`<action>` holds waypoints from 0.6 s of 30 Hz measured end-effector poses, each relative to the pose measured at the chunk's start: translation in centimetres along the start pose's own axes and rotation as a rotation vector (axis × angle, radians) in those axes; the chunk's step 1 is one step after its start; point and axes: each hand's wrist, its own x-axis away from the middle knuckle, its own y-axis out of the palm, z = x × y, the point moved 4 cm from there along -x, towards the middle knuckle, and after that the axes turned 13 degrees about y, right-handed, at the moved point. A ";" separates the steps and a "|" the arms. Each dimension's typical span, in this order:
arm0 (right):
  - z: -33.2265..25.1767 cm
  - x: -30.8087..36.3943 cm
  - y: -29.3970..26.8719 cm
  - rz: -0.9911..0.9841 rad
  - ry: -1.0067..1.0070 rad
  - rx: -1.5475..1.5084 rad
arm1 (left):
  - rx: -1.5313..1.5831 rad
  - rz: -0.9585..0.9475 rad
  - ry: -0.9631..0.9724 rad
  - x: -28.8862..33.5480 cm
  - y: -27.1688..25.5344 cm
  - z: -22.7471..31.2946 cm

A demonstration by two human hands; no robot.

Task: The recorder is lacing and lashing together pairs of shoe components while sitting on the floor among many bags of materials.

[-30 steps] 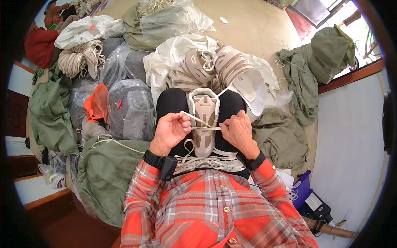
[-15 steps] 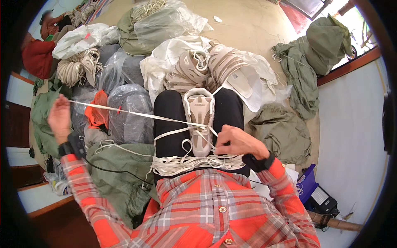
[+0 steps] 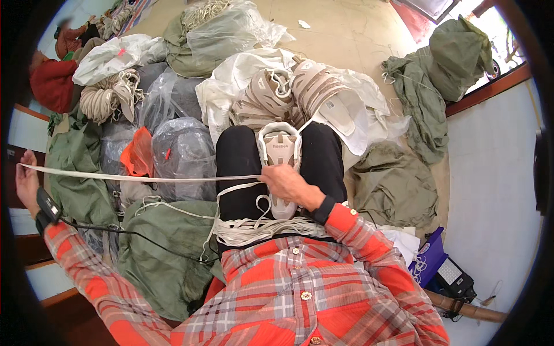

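A beige and white shoe upper (image 3: 280, 151) lies between my black-trousered thighs, its lower part partly covered by my right hand. A flat white shoelace (image 3: 156, 179) stretches taut from the upper to the far left. My left hand (image 3: 27, 183) pinches its far end, arm extended. My right hand (image 3: 290, 187) lies over the upper, its fingers closed at the lace's near end; the fingertips are partly hidden. A looser strand curls beside it on my left thigh. Across my lap lies a bundle of white laces (image 3: 262, 229).
Ahead sit nested stacks of similar uppers (image 3: 264, 99) on white sheeting. Left are plastic-wrapped bundles (image 3: 183, 151), an orange bag (image 3: 137, 153) and a green sack (image 3: 167, 254). More green cloth (image 3: 395, 184) lies right, near a purple box (image 3: 428, 256). Two people sit at the far left.
My left hand has moved farther left and lower, drawing the lace out straight. My right hand has shifted left onto the upper, where crossing lace strands showed before.
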 end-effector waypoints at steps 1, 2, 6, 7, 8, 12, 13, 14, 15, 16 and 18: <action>-1.9 -0.3 1.2 0.023 -0.020 -0.046 | -0.091 -0.077 0.041 0.8 -0.8 3.1; -4.8 0.3 2.2 0.027 -0.156 -0.046 | 0.021 -0.509 -0.157 0.6 -1.8 5.9; -7.8 4.2 5.4 -0.319 -0.553 0.047 | -0.881 -0.847 -0.197 16.5 7.7 -7.0; -9.0 5.0 3.5 -0.445 -0.410 0.041 | -0.982 -1.328 0.385 26.7 15.2 -9.6; -10.5 5.5 1.5 -0.469 -0.371 0.036 | -0.962 -1.506 0.621 30.2 14.3 -12.5; -3.8 3.4 -0.1 0.073 0.036 -0.001 | -0.617 -1.228 -0.370 44.9 12.5 -21.1; -3.0 3.9 -0.1 0.038 -0.069 0.096 | -0.698 -1.273 -0.244 46.5 11.7 -22.5; -2.7 4.5 -0.2 0.031 -0.069 0.097 | -0.779 -1.316 -0.119 47.7 11.3 -23.1; -2.5 5.4 0.1 -0.086 -0.079 0.118 | -0.773 -1.318 -0.123 48.5 11.8 -23.1; -2.5 6.1 0.3 -0.204 -0.090 0.138 | -0.913 -1.320 0.016 49.0 12.4 -22.8; -2.0 6.2 -0.6 -0.188 0.013 0.071 | -1.056 -1.309 0.157 49.6 12.9 -22.4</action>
